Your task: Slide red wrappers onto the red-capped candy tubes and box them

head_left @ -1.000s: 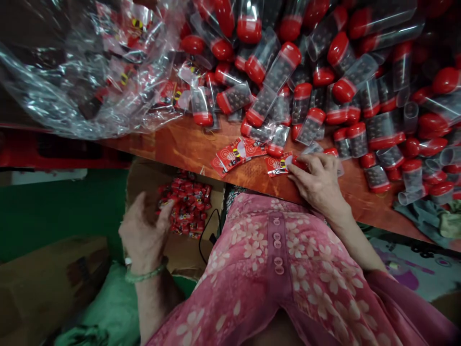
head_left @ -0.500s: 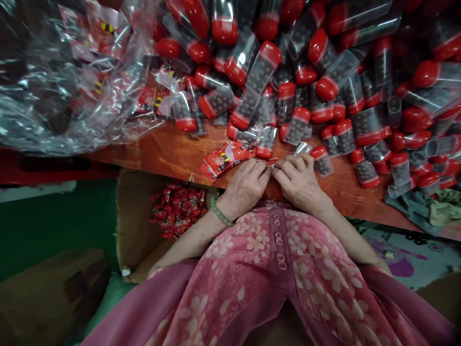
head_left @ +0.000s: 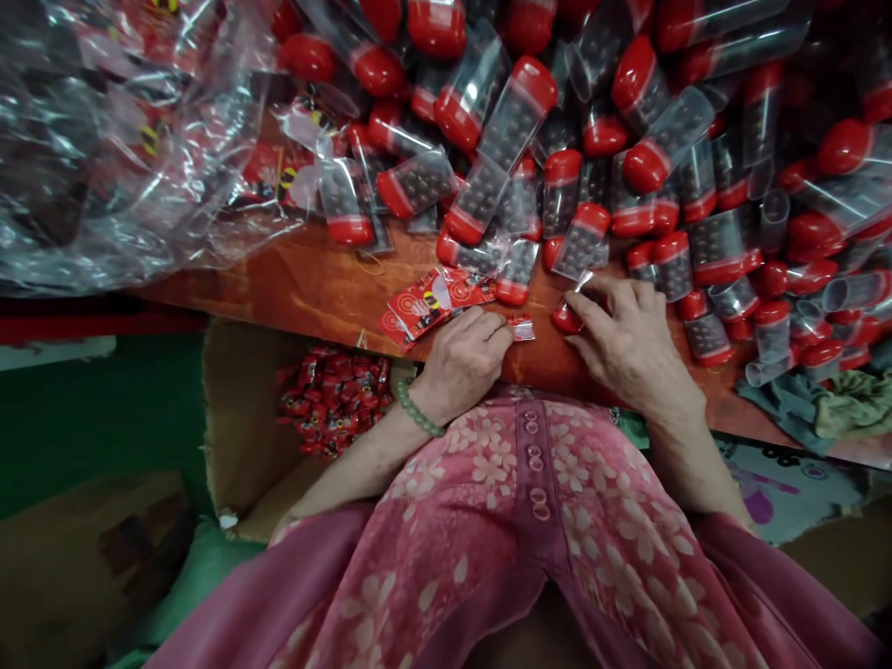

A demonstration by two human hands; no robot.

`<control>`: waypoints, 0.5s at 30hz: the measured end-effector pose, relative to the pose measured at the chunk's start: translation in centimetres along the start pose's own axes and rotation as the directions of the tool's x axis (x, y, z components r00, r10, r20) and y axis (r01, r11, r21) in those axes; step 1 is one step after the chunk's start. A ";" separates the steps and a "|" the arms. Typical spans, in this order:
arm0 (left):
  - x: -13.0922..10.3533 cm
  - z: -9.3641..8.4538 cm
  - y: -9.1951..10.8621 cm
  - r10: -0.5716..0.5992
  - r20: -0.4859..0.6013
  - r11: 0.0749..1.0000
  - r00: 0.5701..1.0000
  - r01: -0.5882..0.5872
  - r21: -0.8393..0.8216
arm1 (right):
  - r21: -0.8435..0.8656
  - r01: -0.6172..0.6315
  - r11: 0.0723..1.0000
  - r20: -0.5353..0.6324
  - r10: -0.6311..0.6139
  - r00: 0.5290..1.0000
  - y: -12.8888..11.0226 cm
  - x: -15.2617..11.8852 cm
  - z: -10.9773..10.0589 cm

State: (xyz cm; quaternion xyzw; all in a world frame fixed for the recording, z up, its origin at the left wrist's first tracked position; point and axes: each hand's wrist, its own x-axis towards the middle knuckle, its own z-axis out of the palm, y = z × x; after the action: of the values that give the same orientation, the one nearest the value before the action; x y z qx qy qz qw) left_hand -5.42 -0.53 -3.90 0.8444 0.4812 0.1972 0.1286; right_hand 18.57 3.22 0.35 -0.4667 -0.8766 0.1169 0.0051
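My left hand [head_left: 468,358], with a green bead bracelet at the wrist, is closed on a small red packet [head_left: 521,327] whose clear end sticks out to the right of the fingers. My right hand [head_left: 623,339] has its thumb and fingertips at a red-capped clear tube [head_left: 568,318] lying at the table's near side. Flat red printed packets [head_left: 418,305] lie just beyond my left hand. Above both hands, many clear tubes with red caps and dark beads [head_left: 480,200] are piled up.
A large clear plastic bag [head_left: 160,177] with red printed packets covers the table's left part. Below the wooden table edge [head_left: 279,297], a cardboard box [head_left: 243,418] holds filled red packets [head_left: 334,400]. Crumpled green cloth [head_left: 836,404] lies at the right edge.
My right hand has moved right, away from my left hand, and is now at a red-capped tube. The small packet's clear end has come into view beside my left hand.
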 end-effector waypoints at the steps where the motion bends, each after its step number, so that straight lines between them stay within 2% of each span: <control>1: 0.0 -0.2 0.1 -0.005 0.008 1.000 1.000 0.005 0.001 | -0.001 0.012 1.000 0.023 -0.012 1.000 0.1 0.1 -0.1; 6: 0.2 -1.2 0.9 -0.006 0.077 1.000 0.997 0.006 0.005 | 0.012 0.066 0.998 0.053 -0.067 0.996 1.2 0.5 -0.5; 9: 0.3 -1.2 0.9 -0.013 0.083 1.000 0.996 0.012 0.012 | -0.010 0.064 0.998 0.048 -0.064 0.997 1.5 1.0 -0.5; 12: 0.2 -0.5 0.5 -0.033 -0.040 0.999 0.999 0.032 -0.016 | -0.035 0.081 0.996 0.045 -0.080 0.996 1.4 1.4 0.1; 15: 0.0 0.0 0.2 -0.098 -0.183 0.984 0.978 0.069 -0.162 | -0.010 0.117 0.993 -0.015 -0.117 0.993 1.6 1.4 0.9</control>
State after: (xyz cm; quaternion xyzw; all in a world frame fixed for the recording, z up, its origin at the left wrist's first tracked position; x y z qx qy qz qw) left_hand -5.19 -0.61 -3.83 0.7882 0.5097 0.3080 0.1553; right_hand 18.96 5.06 -0.99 -0.4156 -0.9028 0.1089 0.0169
